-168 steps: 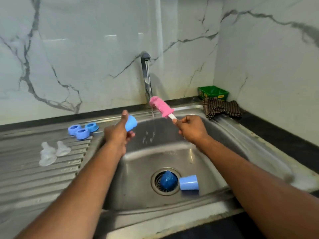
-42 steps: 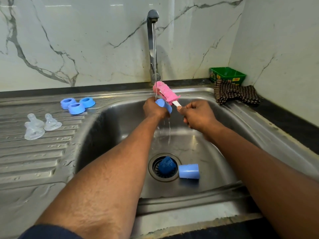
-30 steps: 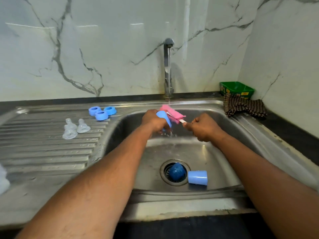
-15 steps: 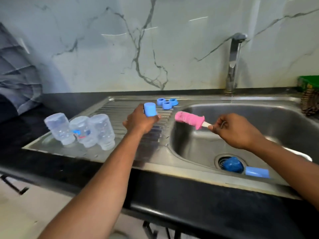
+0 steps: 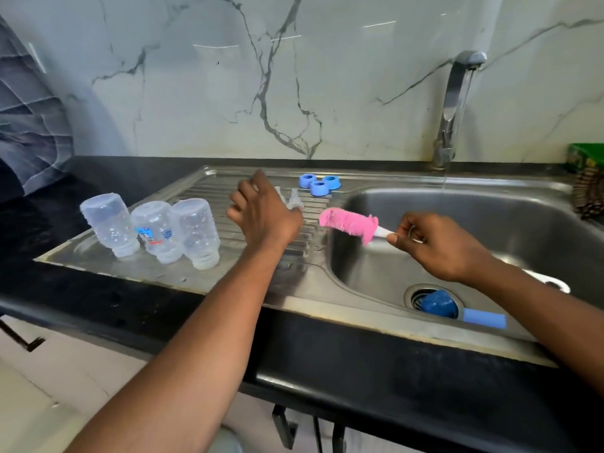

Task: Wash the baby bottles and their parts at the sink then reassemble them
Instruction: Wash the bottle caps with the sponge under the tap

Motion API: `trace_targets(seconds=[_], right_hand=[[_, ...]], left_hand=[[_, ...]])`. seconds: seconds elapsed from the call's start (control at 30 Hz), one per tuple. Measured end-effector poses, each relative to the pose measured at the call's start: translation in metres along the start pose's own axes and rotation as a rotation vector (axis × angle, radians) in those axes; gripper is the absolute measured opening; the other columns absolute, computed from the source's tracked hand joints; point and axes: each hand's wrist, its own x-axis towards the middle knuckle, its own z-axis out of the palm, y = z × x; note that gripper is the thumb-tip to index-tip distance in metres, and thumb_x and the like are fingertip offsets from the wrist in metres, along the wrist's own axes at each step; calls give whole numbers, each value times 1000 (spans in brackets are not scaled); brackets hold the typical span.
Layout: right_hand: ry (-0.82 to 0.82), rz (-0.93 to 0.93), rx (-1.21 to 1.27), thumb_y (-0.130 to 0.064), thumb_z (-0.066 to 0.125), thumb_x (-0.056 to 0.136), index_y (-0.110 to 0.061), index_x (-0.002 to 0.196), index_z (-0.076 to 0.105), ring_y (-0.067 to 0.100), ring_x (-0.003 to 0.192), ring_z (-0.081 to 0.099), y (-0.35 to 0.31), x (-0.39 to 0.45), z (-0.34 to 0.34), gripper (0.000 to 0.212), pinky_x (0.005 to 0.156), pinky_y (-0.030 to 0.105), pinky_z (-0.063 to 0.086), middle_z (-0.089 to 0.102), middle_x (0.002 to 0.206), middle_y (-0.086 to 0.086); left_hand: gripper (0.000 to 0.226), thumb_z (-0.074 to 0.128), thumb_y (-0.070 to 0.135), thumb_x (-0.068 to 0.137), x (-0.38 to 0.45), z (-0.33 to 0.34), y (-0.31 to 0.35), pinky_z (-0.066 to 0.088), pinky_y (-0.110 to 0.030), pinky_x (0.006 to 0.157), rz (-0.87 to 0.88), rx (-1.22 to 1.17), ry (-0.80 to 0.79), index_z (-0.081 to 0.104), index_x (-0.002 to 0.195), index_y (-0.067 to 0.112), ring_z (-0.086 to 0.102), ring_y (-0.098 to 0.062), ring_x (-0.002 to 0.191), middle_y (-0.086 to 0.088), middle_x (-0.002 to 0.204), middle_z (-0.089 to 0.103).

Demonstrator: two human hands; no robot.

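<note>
Blue cap no longer shows in my left hand (image 5: 261, 220), now loose-fingered over the drainboard (image 5: 209, 191) near the teats (image 5: 294, 201), presumably set down; right hand (image 5: 425, 245) grips the pink brush (image 5: 348, 222); two caps (image 5: 483, 320) wait unwashed in the sink (image 5: 523, 230)

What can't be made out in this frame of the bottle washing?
- Left hand: seen from the back, so whether it holds a blue cap is hidden.
- Clear nipples: mostly behind that hand; count unclear.
- Green box and checked cloth: cut off by the right edge.
- Bottle label: print too small to read.
- Brush handle: buried in the right hand; only the pink brush head shows.
</note>
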Motion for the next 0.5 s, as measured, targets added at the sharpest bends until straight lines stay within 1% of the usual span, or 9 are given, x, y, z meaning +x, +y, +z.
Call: trace_targets(seconds=[0.07, 0.1, 0.13, 0.2, 0.27, 0.3, 0.37, 0.43, 0.5], right_hand=[[8, 86, 25, -38, 61, 95, -18, 82, 59, 17, 67, 55, 5, 4, -7, 24, 60, 33, 41, 59, 70, -1], [9, 145, 24, -36, 63, 95, -16, 80, 60, 19, 67, 56, 10, 5, -12, 25, 61, 33, 42, 61, 69, 2], [2, 201, 11, -35, 64, 94, -15, 78, 61, 22, 69, 59, 15, 7, -17, 26, 64, 35, 46, 63, 70, 5], [-16, 313, -51, -34, 68, 92, -14, 78, 63, 25, 74, 64, 33, 6, -28, 25, 75, 39, 54, 68, 75, 9], [-28, 391, -130, -36, 71, 88, -16, 84, 66, 25, 79, 66, 48, 2, -38, 21, 81, 42, 56, 70, 82, 8], [-26, 416, -157, -37, 73, 86, -18, 87, 66, 25, 82, 67, 52, 2, -41, 20, 82, 42, 57, 70, 85, 7], [-15, 467, -191, -37, 74, 85, -20, 94, 66, 24, 85, 68, 60, 0, -49, 21, 85, 41, 57, 71, 88, 5], [-19, 518, -225, -32, 72, 86, -19, 96, 67, 23, 81, 69, 70, 1, -56, 18, 84, 40, 57, 72, 86, 5], [-49, 566, -290, -23, 73, 84, -15, 97, 67, 23, 77, 69, 81, 5, -57, 16, 82, 39, 58, 72, 82, 5]], left_hand=[[74, 77, 37, 77, -7, 2, 16, 27, -39, 98, 224, -8, 74, 41, 140, 21, 32, -29, 132, -8, 142, 38], [63, 75, 35, 78, -11, 7, 28, 28, -38, 98, 365, -5, 60, 48, 134, 24, 35, -29, 130, -6, 138, 42], [52, 74, 35, 79, -14, 10, 41, 29, -37, 98, 494, 5, 2, 54, 127, 26, 39, -28, 128, -3, 133, 47], [35, 73, 38, 81, -23, 24, 73, 34, -36, 97, 668, 44, -224, 63, 113, 30, 47, -26, 122, 0, 122, 57], [34, 76, 42, 80, -31, 40, 104, 44, -33, 96, 719, 111, -525, 67, 110, 29, 57, -23, 112, 1, 116, 65], [37, 77, 42, 80, -33, 48, 117, 48, -34, 95, 727, 154, -661, 68, 112, 26, 60, -23, 107, -1, 114, 67], [41, 77, 41, 81, -39, 66, 144, 52, -36, 92, 783, 239, -877, 69, 114, 19, 63, -25, 101, -4, 112, 68], [41, 76, 38, 84, -47, 89, 166, 52, -36, 88, 830, 316, -1097, 68, 115, 13, 65, -24, 97, -5, 108, 69], [47, 74, 34, 87, -56, 112, 181, 53, -33, 81, 828, 371, -1267, 62, 127, 12, 64, -22, 91, 0, 98, 65]])
